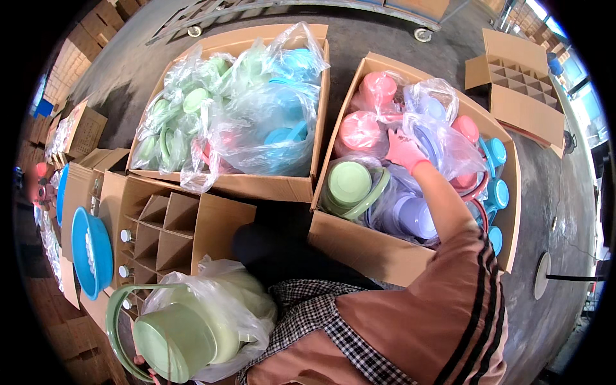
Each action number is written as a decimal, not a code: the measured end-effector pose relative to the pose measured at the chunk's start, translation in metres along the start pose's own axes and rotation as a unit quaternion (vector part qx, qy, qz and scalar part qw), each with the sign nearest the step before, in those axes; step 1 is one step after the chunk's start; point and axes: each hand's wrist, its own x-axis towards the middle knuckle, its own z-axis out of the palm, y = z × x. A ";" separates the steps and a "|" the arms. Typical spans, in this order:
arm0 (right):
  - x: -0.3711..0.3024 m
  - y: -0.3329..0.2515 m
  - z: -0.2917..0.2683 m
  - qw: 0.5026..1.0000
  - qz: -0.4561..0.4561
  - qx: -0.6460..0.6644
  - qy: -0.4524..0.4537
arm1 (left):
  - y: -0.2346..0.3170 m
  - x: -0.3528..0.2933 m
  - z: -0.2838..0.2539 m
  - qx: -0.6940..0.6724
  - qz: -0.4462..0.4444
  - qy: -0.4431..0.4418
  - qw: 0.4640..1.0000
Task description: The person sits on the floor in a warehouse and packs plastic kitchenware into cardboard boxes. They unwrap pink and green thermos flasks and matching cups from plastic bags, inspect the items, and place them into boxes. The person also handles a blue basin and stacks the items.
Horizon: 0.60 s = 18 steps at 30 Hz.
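Observation:
A stack of pale green plastic pails [170,340], partly in a clear plastic bag [256,321], lies tilted at my lower left, with a looped green handle [114,321] around its side. My left hand [146,371] shows only a few fingertips, closed at the handle and pail edge; the rest is hidden. My right hand [405,152], in a pink glove, reaches into the right-hand carton [372,253]. Its fingers are stretched out on bagged containers, between a pink one [360,131] and a purple one [427,144]. A green lidded container [350,183] sits nearer me.
Another carton [256,186] holds bagged green and blue containers. At left stand a divided carton [173,237], several capped bottles [124,271] and a blue basin [92,253]. Another divided carton [523,106] lies far right, and a wheeled cart [308,9] stands at the back.

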 end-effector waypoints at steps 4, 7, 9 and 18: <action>0.016 0.018 0.070 0.965 -0.062 -0.160 -0.197 | -0.001 0.003 -0.001 -0.016 -0.003 -0.017 1.000; 0.008 -0.018 0.025 0.938 -0.128 -0.189 -0.259 | -0.004 -0.001 -0.012 -0.015 -0.010 -0.015 1.000; 0.003 -0.007 0.020 0.922 -0.165 -0.266 -0.228 | -0.003 0.004 -0.013 -0.033 -0.011 -0.028 0.999; -0.019 -0.047 -0.065 0.867 -0.273 -0.412 -0.073 | -0.002 0.004 -0.019 -0.088 -0.016 -0.086 0.992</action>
